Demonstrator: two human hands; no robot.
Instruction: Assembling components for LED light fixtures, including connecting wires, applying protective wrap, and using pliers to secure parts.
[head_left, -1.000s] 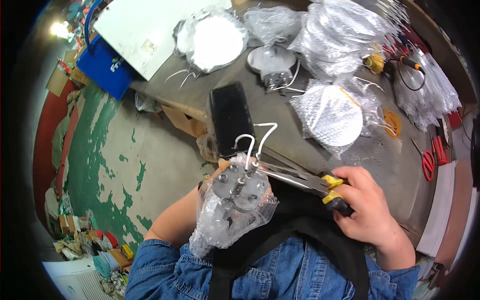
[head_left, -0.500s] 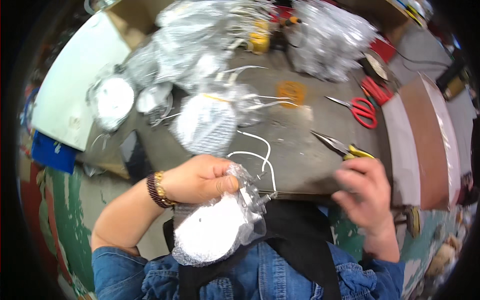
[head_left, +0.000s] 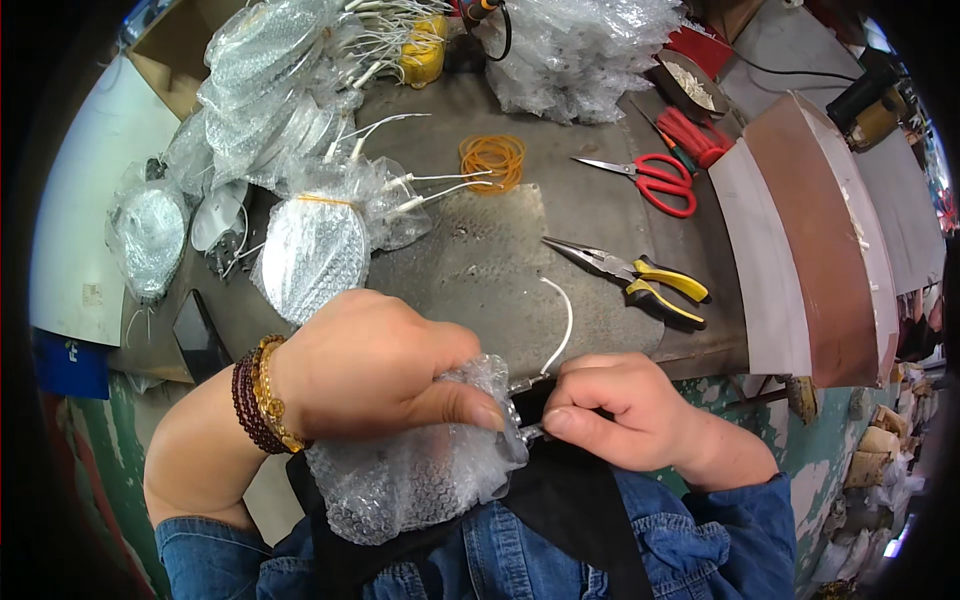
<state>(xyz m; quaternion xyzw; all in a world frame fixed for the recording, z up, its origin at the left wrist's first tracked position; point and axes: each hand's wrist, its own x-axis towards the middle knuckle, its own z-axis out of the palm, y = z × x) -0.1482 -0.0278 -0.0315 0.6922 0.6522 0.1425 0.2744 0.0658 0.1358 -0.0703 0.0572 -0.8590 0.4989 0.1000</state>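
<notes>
My left hand (head_left: 385, 370) is closed on the edge of a bubble-wrapped piece (head_left: 385, 490), thumb on top, over my lap at the table's front edge. Small metal ends stick out of the wrap on the right. My right hand (head_left: 625, 410), its fingers pinched together, grips one of these metal wire ends. A white wire (head_left: 568, 325) curves up beside it onto the table. Long-nose pliers (head_left: 640, 280) with yellow and black handles lie beyond my right hand, slightly open. A flat bubble-wrapped disc (head_left: 318, 255) with an orange band lies beyond my left hand.
Red-handled scissors (head_left: 650, 183) and orange rubber bands (head_left: 492, 163) lie farther back. Bubble-wrapped pieces (head_left: 265, 95) are heaped at the far left, more wrap (head_left: 570, 60) behind. A phone (head_left: 200, 335) lies at left. Cardboard (head_left: 810, 230) borders the right side.
My right hand has come left from beside the pliers to the wire ends and closed there. The pliers now lie uncovered. The wrapped piece has tilted, and the view has shifted.
</notes>
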